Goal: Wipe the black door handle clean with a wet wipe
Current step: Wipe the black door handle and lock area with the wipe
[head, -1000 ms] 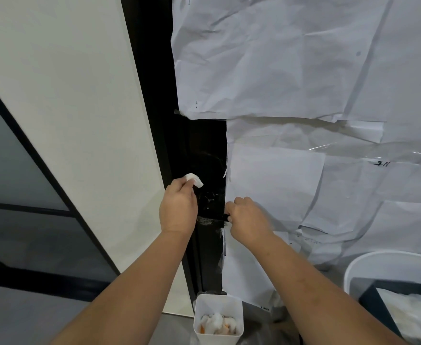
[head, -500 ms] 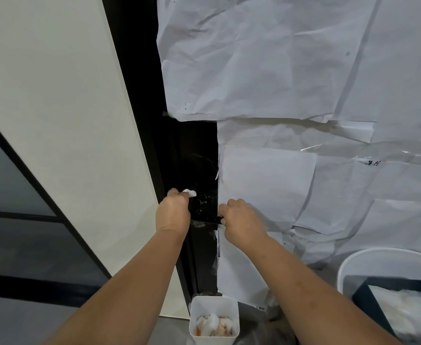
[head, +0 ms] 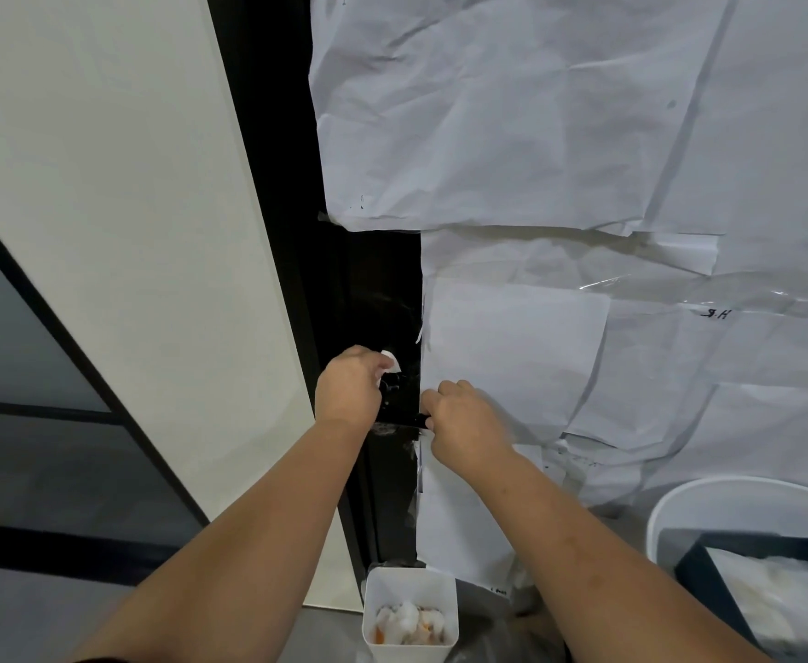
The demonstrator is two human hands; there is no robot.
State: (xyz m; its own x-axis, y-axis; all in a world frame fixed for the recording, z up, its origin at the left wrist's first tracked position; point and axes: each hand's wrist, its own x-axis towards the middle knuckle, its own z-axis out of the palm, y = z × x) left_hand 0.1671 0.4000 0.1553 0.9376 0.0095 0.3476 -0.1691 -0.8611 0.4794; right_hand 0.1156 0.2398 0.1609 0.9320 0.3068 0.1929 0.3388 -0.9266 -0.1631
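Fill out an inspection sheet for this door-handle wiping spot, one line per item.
Surface: black door strip, left bare between taped white paper sheets.
Job's things: black door handle, horizontal; wet wipe, a white corner showing above it.
Clutter: small white bin below holds used, orange-stained wipes; large white tub at lower right.
Grips: left hand pinches the wipe against the handle base; right hand grips the handle's free end.
Cables: nothing seen.
Surroundings: cream panel to the left, dark-framed glass beyond it.

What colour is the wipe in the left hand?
White, seen in the head view: the wet wipe pokes out above the left hand.
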